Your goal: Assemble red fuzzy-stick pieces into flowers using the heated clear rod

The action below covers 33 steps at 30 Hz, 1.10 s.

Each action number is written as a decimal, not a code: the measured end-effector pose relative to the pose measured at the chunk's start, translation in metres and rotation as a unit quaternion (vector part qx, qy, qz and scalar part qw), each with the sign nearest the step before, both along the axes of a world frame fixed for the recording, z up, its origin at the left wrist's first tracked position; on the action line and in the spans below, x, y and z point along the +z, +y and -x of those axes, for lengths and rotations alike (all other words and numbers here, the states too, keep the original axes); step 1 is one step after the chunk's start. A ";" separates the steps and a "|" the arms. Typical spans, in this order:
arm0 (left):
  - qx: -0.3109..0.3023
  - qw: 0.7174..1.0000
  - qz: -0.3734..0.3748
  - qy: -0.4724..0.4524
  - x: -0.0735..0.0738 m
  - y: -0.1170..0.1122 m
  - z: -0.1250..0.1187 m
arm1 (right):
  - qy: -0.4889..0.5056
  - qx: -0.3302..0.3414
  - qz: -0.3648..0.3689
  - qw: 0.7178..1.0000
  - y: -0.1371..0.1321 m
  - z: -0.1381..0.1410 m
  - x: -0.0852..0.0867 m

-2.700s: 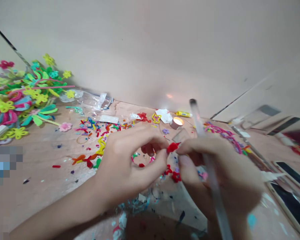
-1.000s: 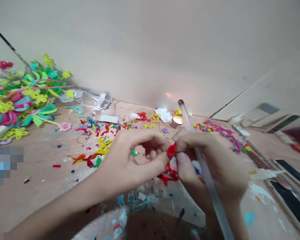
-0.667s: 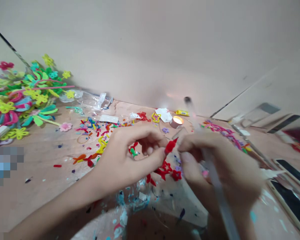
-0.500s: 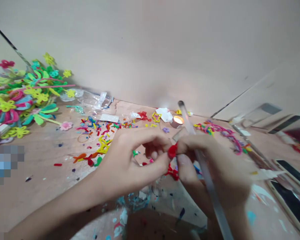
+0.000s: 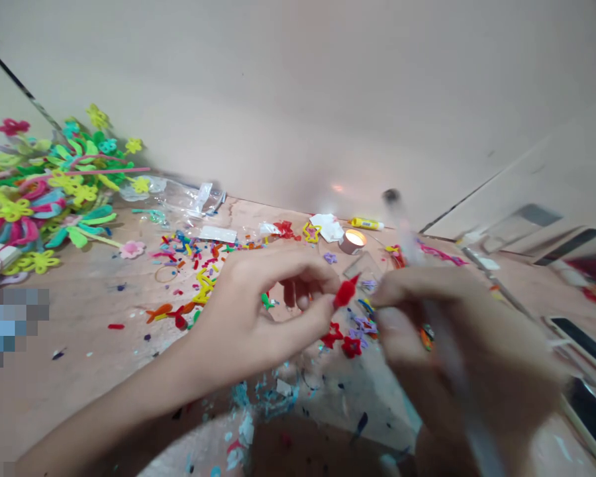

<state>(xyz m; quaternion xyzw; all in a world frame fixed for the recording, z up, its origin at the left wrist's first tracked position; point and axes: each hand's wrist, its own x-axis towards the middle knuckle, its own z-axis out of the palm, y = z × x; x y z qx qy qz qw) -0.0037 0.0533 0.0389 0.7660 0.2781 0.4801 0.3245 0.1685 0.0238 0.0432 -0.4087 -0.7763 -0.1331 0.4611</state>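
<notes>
My left hand pinches a small red piece between thumb and forefinger, a little above the table. My right hand is smeared by motion just to the right of the piece and is wrapped round a long clear stick that points up and away from me. Below the pinch lie small red flower shapes and purple bits on the table. A lit tealight candle burns behind the hands.
Bright foam flowers and strips are heaped at the left. Coloured scraps litter the wooden table. Clear plastic bags, a yellow glue stick and white paper lie by the wall. Dark flat panels sit at the right.
My right hand has drawn away to the right from the red piece and the stick has swung right with it. My left hand still pinches the piece, now tilted.
</notes>
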 end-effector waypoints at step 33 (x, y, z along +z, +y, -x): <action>-0.151 0.957 0.209 -0.134 -0.019 0.013 -0.003 | 0.129 0.141 0.198 0.961 0.012 -0.003 -0.008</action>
